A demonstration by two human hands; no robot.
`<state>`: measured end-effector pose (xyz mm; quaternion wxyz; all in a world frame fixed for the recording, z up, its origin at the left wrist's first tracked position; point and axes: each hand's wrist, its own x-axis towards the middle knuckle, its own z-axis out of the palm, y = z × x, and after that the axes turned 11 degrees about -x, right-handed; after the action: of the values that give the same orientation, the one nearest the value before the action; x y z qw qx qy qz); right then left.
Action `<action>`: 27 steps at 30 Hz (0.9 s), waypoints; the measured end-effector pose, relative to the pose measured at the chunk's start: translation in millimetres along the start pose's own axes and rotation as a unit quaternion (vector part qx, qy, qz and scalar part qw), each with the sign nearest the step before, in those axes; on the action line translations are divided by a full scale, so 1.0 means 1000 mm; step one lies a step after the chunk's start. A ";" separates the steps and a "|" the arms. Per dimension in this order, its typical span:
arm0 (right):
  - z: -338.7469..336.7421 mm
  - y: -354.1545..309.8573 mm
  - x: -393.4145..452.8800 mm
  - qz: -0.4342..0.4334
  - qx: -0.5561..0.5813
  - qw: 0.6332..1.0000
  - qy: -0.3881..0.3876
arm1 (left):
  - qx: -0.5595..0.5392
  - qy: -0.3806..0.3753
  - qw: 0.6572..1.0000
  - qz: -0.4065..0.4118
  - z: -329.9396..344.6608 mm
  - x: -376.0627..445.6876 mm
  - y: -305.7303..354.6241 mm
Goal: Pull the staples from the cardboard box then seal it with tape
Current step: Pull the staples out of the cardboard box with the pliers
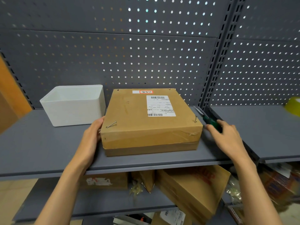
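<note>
A flat brown cardboard box (146, 120) lies closed on the grey shelf (48, 146), a white shipping label (160, 106) on its top. Two bent metal fasteners, perhaps nails rather than staples, stick up near its front corners: one left (111, 124), one right (196, 119).

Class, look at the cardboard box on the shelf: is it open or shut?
Shut. The cardboard box has its top lying flat, and two nails stick out of its near corners.
</note>
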<state>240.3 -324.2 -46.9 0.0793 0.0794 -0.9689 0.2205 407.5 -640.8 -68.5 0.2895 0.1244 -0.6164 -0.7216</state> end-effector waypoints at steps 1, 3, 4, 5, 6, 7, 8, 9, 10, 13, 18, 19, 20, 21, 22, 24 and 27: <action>-0.004 -0.001 -0.002 0.001 0.037 0.999 0.024 | -0.008 0.001 1.000 -0.003 -0.001 0.001 -0.001; -0.015 -0.006 -0.006 -0.006 0.090 0.993 0.080 | -0.033 -0.001 0.999 -0.015 -0.003 0.002 -0.002; -0.022 -0.010 -0.009 -0.011 0.120 0.988 0.101 | -0.044 -0.002 0.999 -0.014 -0.003 0.002 -0.002; -0.029 -0.016 -0.013 -0.016 0.162 0.980 0.112 | -0.049 -0.005 0.999 -0.010 -0.004 0.001 -0.001; -0.036 -0.024 -0.018 -0.022 0.217 0.969 0.115 | -0.050 -0.012 0.999 -0.003 -0.004 0.000 0.000; -0.043 -0.033 -0.023 -0.031 0.280 0.953 0.108 | -0.050 -0.021 0.999 0.002 -0.004 -0.001 0.002; -0.049 -0.042 -0.028 -0.042 0.343 0.934 0.087 | -0.049 -0.031 0.998 0.005 -0.004 -0.003 0.003; -0.054 -0.052 -0.035 -0.052 0.396 0.915 0.053 | -0.048 -0.042 0.998 0.008 -0.003 -0.004 0.004; -0.057 -0.060 -0.041 -0.058 0.434 0.899 0.007 | -0.042 -0.054 0.998 0.011 -0.002 -0.006 0.006; -0.054 -0.080 -0.061 -0.104 0.476 0.863 -0.132 | 0.004 -0.073 0.997 0.013 0.000 -0.011 0.009; -0.036 -0.103 -0.084 -0.192 0.235 0.945 -0.119 | 0.034 -0.097 0.995 0.010 0.000 -0.019 0.013; -0.035 -0.106 -0.087 -0.209 0.151 0.962 -0.086 | 0.036 -0.098 0.995 0.008 0.001 -0.020 0.014; -0.035 -0.109 -0.091 -0.219 0.087 0.970 -0.065 | 0.039 -0.096 0.995 0.007 0.001 -0.020 0.015; -0.036 -0.112 -0.094 -0.225 0.050 0.971 -0.058 | 0.042 -0.093 0.995 0.005 0.002 -0.020 0.015; -0.035 -0.114 -0.097 -0.229 0.035 0.971 -0.063 | 0.046 -0.091 0.995 0.003 0.002 -0.021 0.016; -0.033 -0.115 -0.101 -0.239 0.032 0.967 -0.079 | 0.050 -0.091 0.995 -0.003 0.002 -0.022 0.017; -0.031 -0.116 -0.106 -0.241 0.037 0.965 -0.095 | 0.051 -0.090 0.995 -0.006 0.003 -0.022 0.018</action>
<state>369.5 -400.7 8.8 0.0350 0.3339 -0.9155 0.2218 428.5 -626.9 -54.4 0.2221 0.0776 -0.6752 -0.6992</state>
